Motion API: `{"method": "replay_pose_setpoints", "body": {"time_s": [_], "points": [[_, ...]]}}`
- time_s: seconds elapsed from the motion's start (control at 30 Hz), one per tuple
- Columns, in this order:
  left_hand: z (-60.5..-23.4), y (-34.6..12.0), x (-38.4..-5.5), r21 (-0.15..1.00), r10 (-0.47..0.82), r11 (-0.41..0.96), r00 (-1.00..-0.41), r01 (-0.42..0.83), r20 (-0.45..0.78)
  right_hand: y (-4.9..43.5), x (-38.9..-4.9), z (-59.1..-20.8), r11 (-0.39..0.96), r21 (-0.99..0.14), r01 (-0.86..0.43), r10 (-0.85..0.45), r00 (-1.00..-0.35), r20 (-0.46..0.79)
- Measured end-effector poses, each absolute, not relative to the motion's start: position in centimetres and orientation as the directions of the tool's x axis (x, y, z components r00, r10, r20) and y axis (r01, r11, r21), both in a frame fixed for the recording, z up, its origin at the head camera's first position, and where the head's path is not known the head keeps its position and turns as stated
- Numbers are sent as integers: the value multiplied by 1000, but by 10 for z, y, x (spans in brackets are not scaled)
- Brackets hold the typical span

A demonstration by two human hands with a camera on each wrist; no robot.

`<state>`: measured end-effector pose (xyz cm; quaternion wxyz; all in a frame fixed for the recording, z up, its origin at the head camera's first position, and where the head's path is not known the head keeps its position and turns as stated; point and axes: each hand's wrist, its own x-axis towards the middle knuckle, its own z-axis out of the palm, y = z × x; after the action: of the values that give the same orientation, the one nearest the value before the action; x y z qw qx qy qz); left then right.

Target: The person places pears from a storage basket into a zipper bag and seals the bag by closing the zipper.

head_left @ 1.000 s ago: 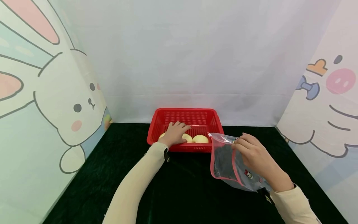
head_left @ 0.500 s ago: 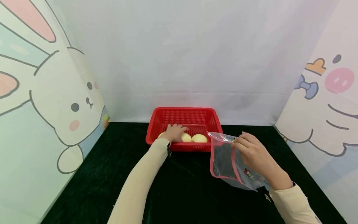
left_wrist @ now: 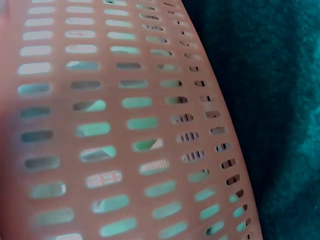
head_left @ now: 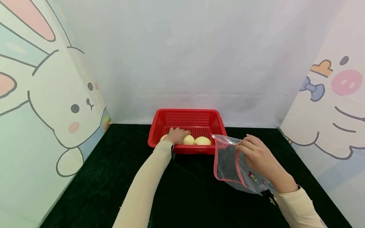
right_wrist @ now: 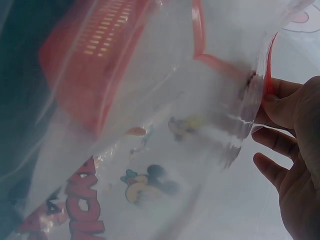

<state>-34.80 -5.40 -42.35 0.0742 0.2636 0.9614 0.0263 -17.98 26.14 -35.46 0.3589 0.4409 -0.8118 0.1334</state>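
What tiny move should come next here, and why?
Probably lift one of the pale round items from the red basket: the left hand reaches in among them, its grip hidden, and the right hand holds the clear, pink-edged bag near its top.

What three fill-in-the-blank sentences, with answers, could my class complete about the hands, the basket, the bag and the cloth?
1. In the head view, the basket is coloured ____.
2. The left hand is inside the basket, while the ____ hand grips the bag.
3. The cloth is dark ____.

Missing words: red; right; green.
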Motion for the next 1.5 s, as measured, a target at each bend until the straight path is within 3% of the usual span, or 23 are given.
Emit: {"method": "replay_pose_setpoints", "body": {"time_s": [0.3,0.83,1.5], "points": [[-422,-55,-348,7,493,870,-869,493,-49,261,-181,-356,578,100,-810,-613,-350,708],[-410,-65,-346,72,441,886,-879,459,180,259,-182,-356,595,102,-797,-608,-364,706],[-387,-70,-309,101,475,836,-804,539,358,259,-181,-358,614,86,-785,-593,-387,707]]}}
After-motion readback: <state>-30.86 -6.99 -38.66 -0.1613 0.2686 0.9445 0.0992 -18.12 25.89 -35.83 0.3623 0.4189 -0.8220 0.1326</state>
